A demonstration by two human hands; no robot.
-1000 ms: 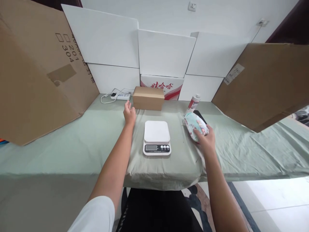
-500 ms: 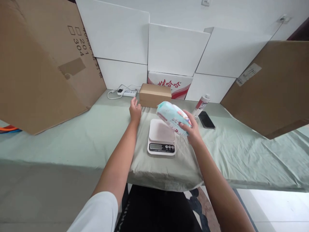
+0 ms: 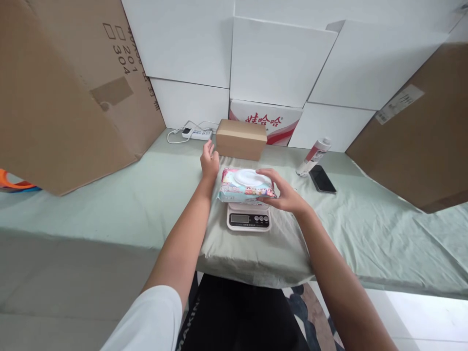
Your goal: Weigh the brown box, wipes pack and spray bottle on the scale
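We see the right hand [image 3: 283,194] grasping a soft, pastel-printed pack of wet wipes with a round white lid [image 3: 245,185]; the thumb lies over the pack's right end and the fingers curl under its near edge. The pack lies flat, lid up, over the platform of a small white digital kitchen scale [image 3: 249,219], covering the platform so that only the scale's front panel with its grey display and buttons shows at the pack's 6 o'clock. Whether the pack already rests its weight on the platform we cannot tell.

The left hand [image 3: 209,161] holds nothing: it lies open on the pale green cloth covering the table [image 3: 109,195], fingers loosely spread, at about 10 o'clock from the pack and just beside a small closed brown cardboard box [image 3: 241,139], which stands at the pack's 12 o'clock.

At 2 o'clock from the scale a white tube with a red label [image 3: 313,156] lies tilted on the cloth, and a black phone [image 3: 322,179] lies flat just beside it. At 11 o'clock, near the wall, a white power strip with its cable [image 3: 193,132] rests on the cloth. Behind the brown box stands a white carton with red characters [image 3: 268,122], with plain white boards [image 3: 278,63] stacked above and around it. Large brown cardboard sheets [image 3: 66,87] lean in at both sides.
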